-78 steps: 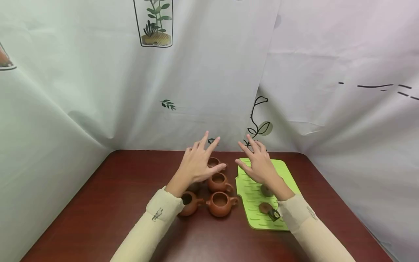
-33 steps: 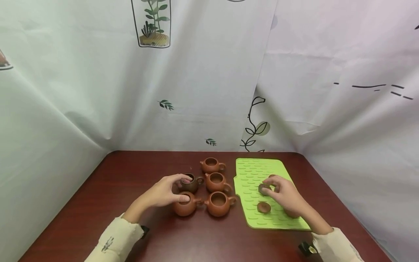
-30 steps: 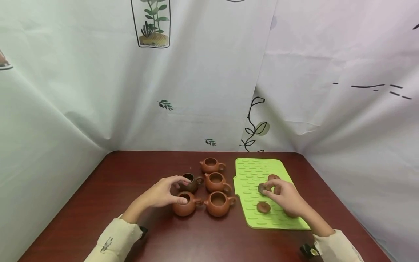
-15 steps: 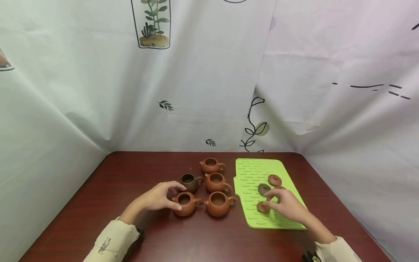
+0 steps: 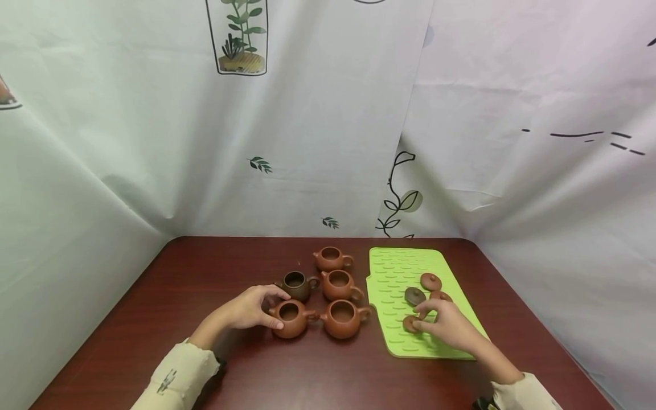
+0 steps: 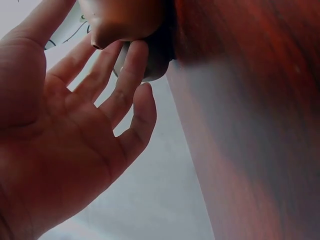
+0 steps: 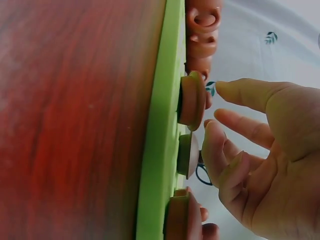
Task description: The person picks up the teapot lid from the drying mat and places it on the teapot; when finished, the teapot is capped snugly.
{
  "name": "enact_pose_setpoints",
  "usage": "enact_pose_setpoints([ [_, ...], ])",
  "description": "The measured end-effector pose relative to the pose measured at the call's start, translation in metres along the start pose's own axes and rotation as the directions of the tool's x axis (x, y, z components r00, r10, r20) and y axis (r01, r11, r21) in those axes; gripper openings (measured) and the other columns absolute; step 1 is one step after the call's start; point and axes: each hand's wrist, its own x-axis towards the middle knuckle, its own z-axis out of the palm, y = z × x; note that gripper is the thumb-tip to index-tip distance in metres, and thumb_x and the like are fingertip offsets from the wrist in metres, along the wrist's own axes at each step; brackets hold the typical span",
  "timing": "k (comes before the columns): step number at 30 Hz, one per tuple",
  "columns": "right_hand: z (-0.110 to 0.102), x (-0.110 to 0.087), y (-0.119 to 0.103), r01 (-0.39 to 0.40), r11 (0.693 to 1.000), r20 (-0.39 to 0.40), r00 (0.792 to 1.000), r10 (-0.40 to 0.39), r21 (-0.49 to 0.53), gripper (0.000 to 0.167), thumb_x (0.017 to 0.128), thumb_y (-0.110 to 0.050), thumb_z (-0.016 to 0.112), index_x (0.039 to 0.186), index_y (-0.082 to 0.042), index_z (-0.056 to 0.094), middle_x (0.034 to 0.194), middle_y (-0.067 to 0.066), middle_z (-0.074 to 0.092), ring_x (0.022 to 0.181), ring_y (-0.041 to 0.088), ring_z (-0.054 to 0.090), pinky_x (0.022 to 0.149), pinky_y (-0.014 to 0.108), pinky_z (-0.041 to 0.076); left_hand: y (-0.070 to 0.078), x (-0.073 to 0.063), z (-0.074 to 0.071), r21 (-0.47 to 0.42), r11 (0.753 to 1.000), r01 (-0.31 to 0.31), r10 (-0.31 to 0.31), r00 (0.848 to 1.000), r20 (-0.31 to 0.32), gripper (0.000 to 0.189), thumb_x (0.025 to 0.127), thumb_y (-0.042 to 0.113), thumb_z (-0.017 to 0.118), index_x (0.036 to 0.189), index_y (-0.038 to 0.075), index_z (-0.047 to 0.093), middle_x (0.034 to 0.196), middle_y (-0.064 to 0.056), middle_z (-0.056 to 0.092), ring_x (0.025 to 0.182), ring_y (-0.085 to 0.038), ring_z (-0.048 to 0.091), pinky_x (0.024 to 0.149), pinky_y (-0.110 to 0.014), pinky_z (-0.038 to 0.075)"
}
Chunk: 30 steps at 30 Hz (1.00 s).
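Several small teapots stand lidless on the table. My left hand holds the front-left red-brown teapot, thumb at its front wall and fingers around its back. In the left wrist view its spout points between thumb and fingers. A dark brown teapot stands right behind. My right hand hovers at a red-brown lid on the green mat, thumb and forefinger close to its knob. In the right wrist view a gap shows between the thumb tip and that lid. Its other fingers are loosely bent.
The green mat also bears a dark lid and red-brown lids, one partly behind the right hand. Three more red-brown teapots stand in a column left of the mat. A white printed curtain encloses the table.
Both hands came down from over the table, left to the teapot, right to the mat. The right hand then shifted from the dark lid to the front red-brown lid.
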Motion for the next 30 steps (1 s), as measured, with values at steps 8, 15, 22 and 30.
enact_pose_setpoints([
  [8,0.002,0.001,0.006,0.010,1.000,0.015,1.000,-0.010,0.010,0.013,0.087,-0.017,0.077,0.096,-0.008,0.077,0.091,0.000,0.070,0.043,-0.001,0.032,0.053,0.023,0.040,0.001,0.001,0.000,0.005,1.000,-0.007,0.007,1.000,0.004,0.059,0.076,0.036,0.086,0.123,0.007,0.066,0.111,-0.007,0.067,0.096,-0.018,0.063,0.080,-0.040,0.052],
  [15,0.004,0.004,0.007,0.036,0.999,0.051,0.998,-0.037,0.025,0.003,0.085,-0.015,0.079,0.085,-0.016,0.077,0.078,-0.010,0.065,0.049,-0.002,0.025,0.052,0.021,0.034,0.000,0.001,-0.001,-0.017,1.000,0.018,-0.018,1.000,0.012,0.059,0.076,0.034,0.087,0.124,0.007,0.066,0.109,-0.007,0.068,0.094,-0.016,0.063,0.079,-0.037,0.051],
  [22,0.003,0.003,0.010,0.046,0.997,0.062,0.997,-0.050,0.069,0.005,0.084,-0.012,0.079,0.088,-0.014,0.077,0.085,-0.001,0.071,0.056,0.000,0.044,0.056,0.022,0.042,-0.002,0.001,0.000,-0.039,0.999,0.028,-0.028,1.000,0.012,0.060,0.076,0.034,0.087,0.124,0.007,0.065,0.112,-0.007,0.068,0.096,-0.016,0.063,0.080,-0.038,0.051],
  [30,0.002,0.002,0.012,0.040,0.994,0.060,0.997,-0.047,0.104,0.007,0.084,-0.012,0.080,0.090,-0.011,0.076,0.089,-0.001,0.071,0.061,0.002,0.053,0.057,0.023,0.046,-0.004,0.001,0.003,-0.057,0.997,0.058,-0.058,0.998,0.003,0.061,0.075,0.037,0.087,0.126,0.009,0.065,0.121,-0.006,0.066,0.108,-0.023,0.063,0.086,-0.041,0.051],
])
